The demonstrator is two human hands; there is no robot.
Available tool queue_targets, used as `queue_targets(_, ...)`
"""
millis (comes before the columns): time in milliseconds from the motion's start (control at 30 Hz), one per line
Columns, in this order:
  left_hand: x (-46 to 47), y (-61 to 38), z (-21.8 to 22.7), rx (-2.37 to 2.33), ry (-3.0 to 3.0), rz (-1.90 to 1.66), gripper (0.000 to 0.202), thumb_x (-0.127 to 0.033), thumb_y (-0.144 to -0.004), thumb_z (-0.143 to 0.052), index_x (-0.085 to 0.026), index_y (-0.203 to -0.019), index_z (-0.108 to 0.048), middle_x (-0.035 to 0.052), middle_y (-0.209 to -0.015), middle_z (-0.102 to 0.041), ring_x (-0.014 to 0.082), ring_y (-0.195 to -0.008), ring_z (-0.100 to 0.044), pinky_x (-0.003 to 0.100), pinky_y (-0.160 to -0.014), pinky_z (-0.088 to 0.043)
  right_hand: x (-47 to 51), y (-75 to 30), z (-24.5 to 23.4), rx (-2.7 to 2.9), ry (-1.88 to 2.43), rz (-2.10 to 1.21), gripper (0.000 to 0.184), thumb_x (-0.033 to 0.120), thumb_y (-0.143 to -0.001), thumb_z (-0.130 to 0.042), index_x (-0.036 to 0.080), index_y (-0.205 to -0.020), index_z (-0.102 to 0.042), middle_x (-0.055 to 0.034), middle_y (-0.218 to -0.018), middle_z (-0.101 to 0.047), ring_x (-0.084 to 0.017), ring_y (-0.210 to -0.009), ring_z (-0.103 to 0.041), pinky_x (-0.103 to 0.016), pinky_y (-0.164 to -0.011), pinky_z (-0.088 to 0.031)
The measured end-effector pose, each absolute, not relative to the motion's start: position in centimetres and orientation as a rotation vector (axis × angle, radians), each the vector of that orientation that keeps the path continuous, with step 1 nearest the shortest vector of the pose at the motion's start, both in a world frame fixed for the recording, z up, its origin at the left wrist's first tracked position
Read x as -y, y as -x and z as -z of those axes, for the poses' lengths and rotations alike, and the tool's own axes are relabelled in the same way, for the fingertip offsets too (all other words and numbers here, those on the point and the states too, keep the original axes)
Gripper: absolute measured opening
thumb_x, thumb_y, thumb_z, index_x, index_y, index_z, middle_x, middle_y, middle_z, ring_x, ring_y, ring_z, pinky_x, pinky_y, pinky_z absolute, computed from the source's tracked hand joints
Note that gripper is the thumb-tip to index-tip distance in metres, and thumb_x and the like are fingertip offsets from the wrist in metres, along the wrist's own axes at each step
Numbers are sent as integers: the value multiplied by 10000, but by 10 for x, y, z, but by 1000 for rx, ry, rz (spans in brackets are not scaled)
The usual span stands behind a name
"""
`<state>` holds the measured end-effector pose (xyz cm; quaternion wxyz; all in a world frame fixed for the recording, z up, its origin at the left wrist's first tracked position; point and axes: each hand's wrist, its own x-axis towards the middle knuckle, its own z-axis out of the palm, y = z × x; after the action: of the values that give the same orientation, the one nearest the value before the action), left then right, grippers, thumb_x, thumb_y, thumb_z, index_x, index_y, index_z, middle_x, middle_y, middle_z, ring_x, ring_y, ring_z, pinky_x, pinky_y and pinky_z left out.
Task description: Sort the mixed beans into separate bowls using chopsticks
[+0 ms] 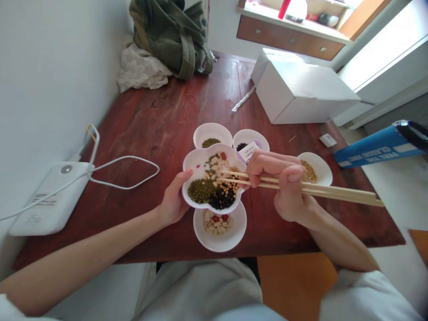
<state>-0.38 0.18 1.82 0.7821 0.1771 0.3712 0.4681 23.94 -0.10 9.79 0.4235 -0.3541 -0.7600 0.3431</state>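
My left hand (174,200) is closed round the left rim of a white flower-shaped dish (195,162), held tilted above the table. The dish holds mixed green, black and yellow beans and peanuts. My right hand (284,185) grips a pair of wooden chopsticks (334,191) whose tips reach into the bean pile. Under the dish sits a white bowl of peanuts (219,238). Behind it stand a bowl with green beans (212,133) and a bowl with black beans (250,139). A bowl of yellow beans (317,169) lies just behind my right hand.
A white device with a looping cable (50,196) lies at the left on the red-brown wooden table (160,116). A green bag (174,33) on cloth is at the back, a white box (301,89) at the right, and a blue object (377,145) beyond it.
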Motion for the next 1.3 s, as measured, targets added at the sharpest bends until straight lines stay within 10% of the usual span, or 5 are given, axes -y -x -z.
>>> queue_targets(700, -5, -5, -28, -864, -273, -1072, 456, -306, -987, -602, -179, -1384, -786, 121, -1231, -923, 441, -1402, -792, 561, -1198, -636, 20, -244, -123, 1970, 958, -669, 665, 683, -1236, -353, 262, -783, -597, -48, -838, -652, -225, -743, -626, -414, -696, -482)
queue_targets(1300, -2, -2, -22, -846, -417, -1063, 458, -427, -894, -777, -198, -1286, -830, 138, -1290, -899, 500, -1509, -698, 616, -1210, -638, 12, -250, -120, 1977, 925, -643, 604, 635, -1230, -432, 243, -810, -621, -40, -809, -650, -216, -716, -595, -404, -686, -474)
